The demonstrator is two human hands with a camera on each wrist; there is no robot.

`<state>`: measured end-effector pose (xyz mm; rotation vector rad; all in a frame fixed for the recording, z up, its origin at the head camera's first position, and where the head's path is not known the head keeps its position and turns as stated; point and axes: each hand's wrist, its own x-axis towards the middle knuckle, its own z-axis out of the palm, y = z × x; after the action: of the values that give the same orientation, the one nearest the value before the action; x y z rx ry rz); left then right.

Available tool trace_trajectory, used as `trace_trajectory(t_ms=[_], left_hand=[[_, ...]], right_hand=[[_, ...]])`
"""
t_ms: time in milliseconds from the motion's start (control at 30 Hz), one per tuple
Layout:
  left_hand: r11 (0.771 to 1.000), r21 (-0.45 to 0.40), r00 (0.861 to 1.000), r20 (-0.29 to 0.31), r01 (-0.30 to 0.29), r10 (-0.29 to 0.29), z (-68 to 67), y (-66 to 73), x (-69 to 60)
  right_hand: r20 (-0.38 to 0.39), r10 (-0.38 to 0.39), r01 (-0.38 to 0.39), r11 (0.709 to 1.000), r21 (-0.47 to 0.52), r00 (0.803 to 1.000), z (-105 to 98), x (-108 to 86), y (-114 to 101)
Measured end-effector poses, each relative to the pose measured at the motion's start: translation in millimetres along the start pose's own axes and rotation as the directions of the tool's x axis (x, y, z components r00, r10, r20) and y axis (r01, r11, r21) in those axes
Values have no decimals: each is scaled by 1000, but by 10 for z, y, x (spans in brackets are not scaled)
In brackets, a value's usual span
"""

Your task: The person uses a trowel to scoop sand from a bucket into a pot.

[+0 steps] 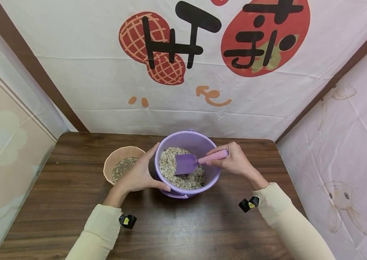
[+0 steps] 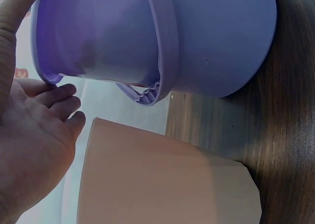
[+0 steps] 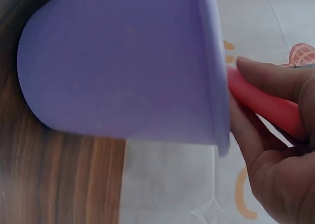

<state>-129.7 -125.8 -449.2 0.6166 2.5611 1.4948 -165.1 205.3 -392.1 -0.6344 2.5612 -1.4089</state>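
One scoop (image 1: 186,164) (purple-bladed) juts left from the right grip (image 1: 235,161), clamped round its handle (image 1: 216,156).

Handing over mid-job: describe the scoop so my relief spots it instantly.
On the brown table stands a purple bucket of grains. The scoop reaches in from the right hand. Its pink handle sets it apart from the all-purple bucket and peach container.

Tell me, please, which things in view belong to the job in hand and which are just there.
Part of the job:
- purple bucket of grainy material, steadied by the left hand
- scoop, held by the right hand
- peach bowl, probably: similar-looking grains inside

Just there:
- printed backdrop
- table, as support
- black devices at both wrists
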Motion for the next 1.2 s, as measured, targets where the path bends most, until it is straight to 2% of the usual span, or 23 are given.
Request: trace_trajectory(t_ms=[167,333,833,1000,1200], left_hand=[[1000,-6,1000,-1,9,-9,1,12,-5],[1000,-10,1000,2,17,-17,6,4,-7],[1000,-22,1000,2,4,-4,12,-1,2],[1000,-24,1000,1,-6,6,6,12,-8],[999,-23,1000,-10,-26,26,6,11,-4]], right_hand=[[-5,-24,24,997,79,1000,77,12,24],[-25,18,-15,995,97,1000,108,-8,33],[-44,50,-42,985,169,998,121,-50,80],[-56,73,-57,969,238,996,119,-89,81],[-83,122,-87,938,336,989,90,-169,87]])
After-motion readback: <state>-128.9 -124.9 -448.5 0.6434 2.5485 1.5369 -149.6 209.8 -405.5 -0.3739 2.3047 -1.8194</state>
